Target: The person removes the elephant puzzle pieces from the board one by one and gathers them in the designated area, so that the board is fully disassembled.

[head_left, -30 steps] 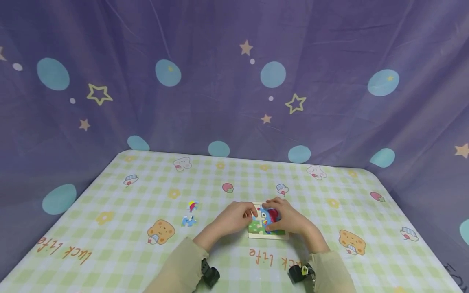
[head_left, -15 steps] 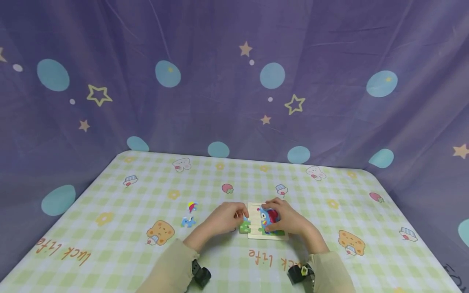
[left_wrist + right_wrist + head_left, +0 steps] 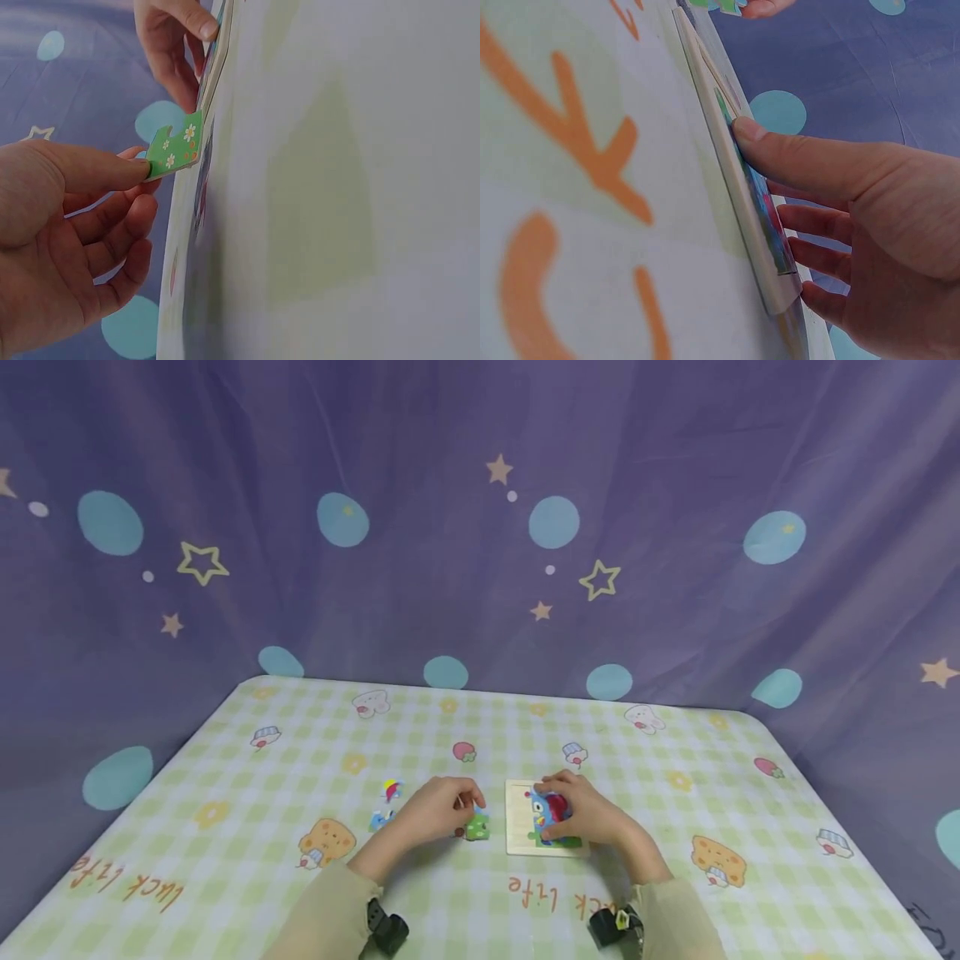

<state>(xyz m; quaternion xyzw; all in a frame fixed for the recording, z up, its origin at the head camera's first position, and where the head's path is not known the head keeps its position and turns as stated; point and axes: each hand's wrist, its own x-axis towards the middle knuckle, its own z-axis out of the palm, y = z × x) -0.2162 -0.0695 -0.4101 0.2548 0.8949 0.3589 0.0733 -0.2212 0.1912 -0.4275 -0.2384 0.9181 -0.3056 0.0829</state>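
Note:
My left hand (image 3: 429,812) pinches a green jigsaw piece (image 3: 174,148) with white flowers between thumb and fingertips, close over the cloth left of the puzzle board. The pale wooden puzzle tray (image 3: 518,820) lies flat, its left part bare wood. On its right side sit joined pieces (image 3: 539,812) with a blue and red bird-like picture, partly hidden under my right hand (image 3: 592,810). That hand rests over them, its thumb (image 3: 751,132) pressing near the edge of the pieces and the other fingers spread along the far side.
Left of my left hand lie two loose jigsaw pieces, one yellow and red (image 3: 391,790), one blue (image 3: 380,820) and partly covered by the hand. A checked tablecloth (image 3: 637,760) covers the table, and a purple curtain (image 3: 420,593) hangs behind it.
My left hand has lifted the green piece out of the tray's left part and carried it leftward, baring the wood there. My right hand stays over the bird pieces.

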